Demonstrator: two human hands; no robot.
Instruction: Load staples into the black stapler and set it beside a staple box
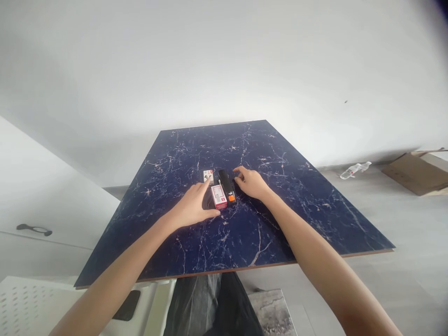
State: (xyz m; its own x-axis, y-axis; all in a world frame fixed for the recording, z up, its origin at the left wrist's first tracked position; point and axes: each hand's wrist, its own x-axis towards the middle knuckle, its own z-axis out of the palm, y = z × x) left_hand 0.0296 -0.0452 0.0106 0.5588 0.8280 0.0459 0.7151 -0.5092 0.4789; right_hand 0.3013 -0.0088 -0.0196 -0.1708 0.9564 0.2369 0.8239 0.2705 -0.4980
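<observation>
A small red and white box [219, 197] lies on the dark blue marbled tabletop [259, 154]. Close on its right is a long black object [225, 181] with an orange patch at its near end; I cannot make out its kind. Just beyond the box sits a small white and orange packet [208, 176]. My left hand [194, 203] is spread around the left side of these things, its index finger at the packet and its thumb by the box's near end. To the right of the black object, my right hand [249, 182] rests with curved, parted fingers, holding nothing visible.
A white wall [224, 70] rises behind the table. On the floor at right lie a clear plastic bottle [355, 171] and a cardboard box [416, 172]. A white cabinet with a dark handle [34, 229] stands at left. Below the near edge is a dark flat object [128, 305].
</observation>
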